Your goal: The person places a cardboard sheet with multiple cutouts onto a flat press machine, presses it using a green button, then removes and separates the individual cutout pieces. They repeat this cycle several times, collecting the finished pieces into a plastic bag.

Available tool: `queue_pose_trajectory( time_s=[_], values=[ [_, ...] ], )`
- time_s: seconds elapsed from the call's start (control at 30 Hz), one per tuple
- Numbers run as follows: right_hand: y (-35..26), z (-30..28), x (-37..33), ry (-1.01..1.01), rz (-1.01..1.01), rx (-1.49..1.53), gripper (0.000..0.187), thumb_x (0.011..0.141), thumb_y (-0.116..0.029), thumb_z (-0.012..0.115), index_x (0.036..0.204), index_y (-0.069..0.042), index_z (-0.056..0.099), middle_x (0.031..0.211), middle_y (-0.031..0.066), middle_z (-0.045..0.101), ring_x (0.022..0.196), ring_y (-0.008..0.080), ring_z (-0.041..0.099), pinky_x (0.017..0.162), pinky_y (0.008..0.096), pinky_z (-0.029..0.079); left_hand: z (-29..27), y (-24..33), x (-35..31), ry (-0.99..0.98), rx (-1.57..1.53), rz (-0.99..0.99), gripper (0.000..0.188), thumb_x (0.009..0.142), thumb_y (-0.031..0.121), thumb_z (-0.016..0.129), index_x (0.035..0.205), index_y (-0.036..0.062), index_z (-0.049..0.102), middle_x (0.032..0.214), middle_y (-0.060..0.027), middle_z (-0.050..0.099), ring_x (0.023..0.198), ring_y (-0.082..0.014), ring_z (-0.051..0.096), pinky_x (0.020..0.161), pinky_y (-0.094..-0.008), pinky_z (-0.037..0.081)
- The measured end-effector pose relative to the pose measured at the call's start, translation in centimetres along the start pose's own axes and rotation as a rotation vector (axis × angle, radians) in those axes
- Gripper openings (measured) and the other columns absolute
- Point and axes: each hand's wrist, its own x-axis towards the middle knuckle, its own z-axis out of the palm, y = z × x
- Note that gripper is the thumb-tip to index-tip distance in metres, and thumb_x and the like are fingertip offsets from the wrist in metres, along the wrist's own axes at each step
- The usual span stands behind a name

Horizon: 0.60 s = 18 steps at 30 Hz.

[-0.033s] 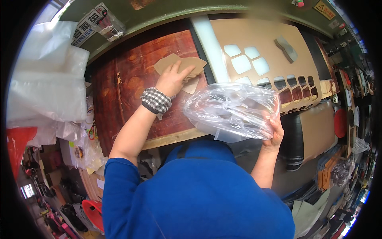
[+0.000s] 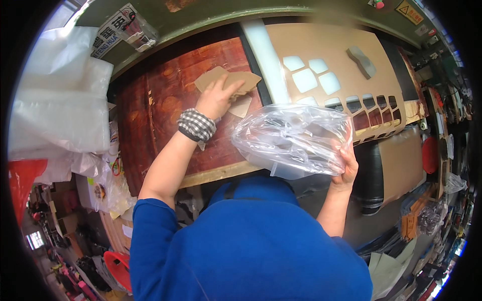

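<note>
My left hand (image 2: 217,98) is closed on a small stack of tan cardboard cut-outs (image 2: 231,82), count unclear, lying on the red-brown board (image 2: 165,100). My right hand (image 2: 347,168) pinches the rim of one clear plastic bag (image 2: 293,138), held over the board's near edge. One punched tan sheet (image 2: 331,55) at right, one loose cut-out piece (image 2: 360,61) on it. White plastic bags (image 2: 60,105) stacked left. Bare board left of my wrist.

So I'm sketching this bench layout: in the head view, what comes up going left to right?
White plastic sheeting → red-brown wooden board → left hand on tan cardboard pieces → clear plastic bag held by right hand → tan die-cut sheet → red round thing.
</note>
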Motion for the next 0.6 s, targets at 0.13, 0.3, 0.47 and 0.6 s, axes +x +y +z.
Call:
queue_pose_trajectory(
  time_s=[0.13,0.3,0.47,0.6],
  values=[
    [0.6,0.1,0.2,-0.024,0.020,-0.010,0.091,0.075,0.001,0.057,0.155,-0.006,0.014,0.146,0.0173,0.036,0.110,0.0234,0.048,0.099,0.0357,0.040,-2.1,-1.4,0.5,0.179,-0.143,-0.095,0.069,0.073,0.001,0.070,0.134,0.0263,0.054,0.134,-0.0184,0.053,0.116,-0.0368,0.058,0.098,-0.0415,0.052],
    [1.4,-0.3,0.4,0.037,0.032,-0.032,0.097,0.076,0.000,0.060,0.156,-0.009,0.008,0.131,0.0198,0.047,0.074,0.0112,0.051,0.072,0.0236,0.049,-7.8,1.0,-0.2,0.496,-0.319,0.061,0.066,0.070,-0.009,0.065,0.131,0.0134,0.056,0.126,-0.0144,0.060,0.112,-0.0315,0.062,0.097,-0.0374,0.051],
    [2.5,0.4,1.5,-0.076,0.115,0.017,0.099,0.079,0.001,0.058,0.157,-0.018,0.000,0.082,0.0108,0.054,0.062,0.0109,0.050,0.056,0.0211,0.046,-7.5,8.3,-1.7,0.590,-0.614,0.352,0.068,0.066,-0.019,0.062,0.128,0.0100,0.059,0.121,-0.0145,0.064,0.115,-0.0324,0.061,0.094,-0.0403,0.055],
    [2.6,2.6,1.2,-0.160,0.120,-0.150,0.105,0.079,-0.001,0.062,0.157,-0.020,-0.005,0.080,0.0103,0.052,0.061,0.0137,0.051,0.054,0.0228,0.045,-2.7,13.3,-3.6,0.119,-0.506,0.254,0.070,0.063,-0.008,0.072,0.128,0.0149,0.060,0.132,-0.0210,0.054,0.115,-0.0383,0.059,0.095,-0.0416,0.051]
  ],
)
